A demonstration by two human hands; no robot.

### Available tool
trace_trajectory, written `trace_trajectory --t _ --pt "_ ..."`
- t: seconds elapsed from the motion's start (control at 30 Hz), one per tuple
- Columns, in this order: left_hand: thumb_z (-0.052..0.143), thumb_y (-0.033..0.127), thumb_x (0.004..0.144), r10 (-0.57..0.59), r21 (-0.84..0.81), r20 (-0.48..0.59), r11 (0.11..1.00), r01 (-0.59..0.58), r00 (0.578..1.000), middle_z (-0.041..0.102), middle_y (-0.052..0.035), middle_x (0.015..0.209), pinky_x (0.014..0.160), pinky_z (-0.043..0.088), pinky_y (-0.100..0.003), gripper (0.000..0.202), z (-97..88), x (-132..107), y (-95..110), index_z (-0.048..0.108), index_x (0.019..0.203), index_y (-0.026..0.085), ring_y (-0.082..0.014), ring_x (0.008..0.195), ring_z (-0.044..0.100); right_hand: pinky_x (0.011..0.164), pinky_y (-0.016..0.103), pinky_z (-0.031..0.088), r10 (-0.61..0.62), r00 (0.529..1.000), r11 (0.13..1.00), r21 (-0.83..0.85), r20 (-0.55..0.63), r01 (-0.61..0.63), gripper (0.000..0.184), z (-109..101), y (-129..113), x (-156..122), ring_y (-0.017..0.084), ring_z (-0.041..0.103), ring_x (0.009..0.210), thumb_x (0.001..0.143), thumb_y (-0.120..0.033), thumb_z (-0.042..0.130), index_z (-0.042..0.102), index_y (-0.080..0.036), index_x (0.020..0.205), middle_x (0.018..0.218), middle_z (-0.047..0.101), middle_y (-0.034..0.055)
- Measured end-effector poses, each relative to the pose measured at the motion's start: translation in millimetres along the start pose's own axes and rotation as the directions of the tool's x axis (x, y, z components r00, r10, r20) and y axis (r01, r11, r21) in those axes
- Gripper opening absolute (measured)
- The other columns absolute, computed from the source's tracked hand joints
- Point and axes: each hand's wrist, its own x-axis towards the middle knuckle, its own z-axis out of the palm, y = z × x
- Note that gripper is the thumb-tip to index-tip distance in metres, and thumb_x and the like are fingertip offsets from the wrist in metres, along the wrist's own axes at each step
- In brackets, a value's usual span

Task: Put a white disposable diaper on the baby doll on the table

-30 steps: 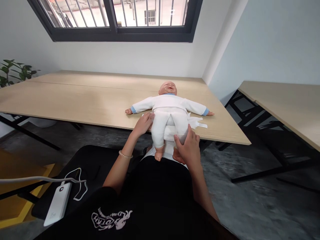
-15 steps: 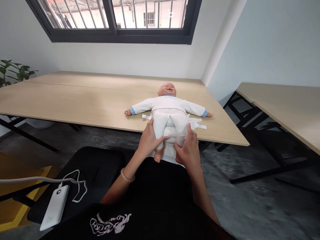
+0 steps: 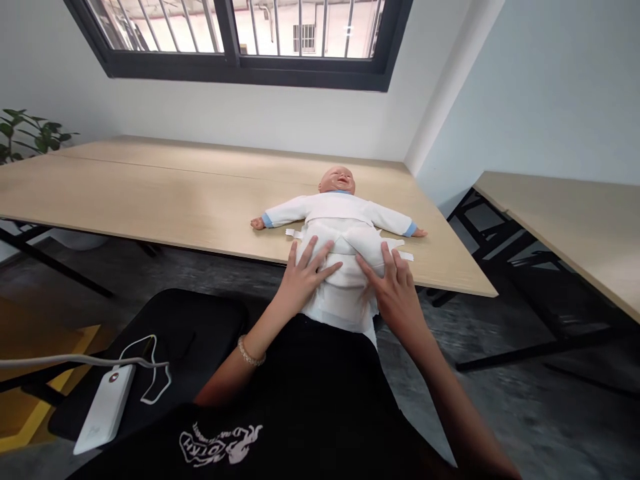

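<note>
A baby doll lies on its back at the table's front edge, arms out, dressed in white with blue cuffs. Beneath its hips an unfastened diaper is spread, hanging over the edge towards my lap. White tabs stick out at its sides. My left hand rests on the doll's leg on the left, fingers spread. On the other leg lies my right hand, its fingers also apart. The legs look parted and bent, and the feet are hidden.
The wooden table runs under a barred window. A second table stands at the right. To the left, a black chair carries a white power bank with a cable. A plant is at the far left.
The doll's legs have gone from stretched down to bent and parted, and the visible foot is now hidden. My hands have moved outward and opened from around the legs to lying on them.
</note>
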Motion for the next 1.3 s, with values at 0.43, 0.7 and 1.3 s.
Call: trace_trajectory --t 0.43,0.7,1.3 --pt "0.045 0.003 0.100 -0.056 -0.005 0.070 0.998 0.056 0.996 0.024 0.0015 0.171 0.130 0.021 -0.067 0.090 46.0 -13 36 0.004 0.162 0.054 -0.0244 0.160 0.019 0.121 0.059 0.033 -0.063 0.997 0.978 0.195 -0.036 0.069 0.067 6 12 1 0.037 0.028 0.151 0.090 -0.010 0.048 0.049 -0.026 0.156 0.171 0.008 0.0124" --pt "0.050 0.007 0.103 0.118 0.241 -0.193 0.968 -0.070 0.974 0.040 -0.0024 0.164 0.133 -0.009 -0.048 0.083 74.1 -29 12 0.013 0.166 0.045 -0.0177 0.155 0.031 0.120 0.059 0.035 -0.133 0.988 0.982 0.126 -0.082 0.142 0.070 10 15 0 0.039 0.029 0.149 0.089 -0.004 0.048 0.047 -0.024 0.156 0.171 0.003 0.0122" --pt "0.050 0.014 0.105 0.177 0.090 -0.403 0.984 -0.154 0.898 0.076 -0.0064 0.122 0.118 0.027 -0.040 0.020 36.3 -18 4 0.067 0.104 0.024 -0.0174 0.118 0.071 0.120 0.075 0.024 -0.161 0.981 0.986 -0.054 -0.108 0.156 0.090 14 11 -6 0.047 0.019 0.156 0.095 -0.010 0.059 0.014 -0.036 0.169 0.175 -0.002 0.0137"
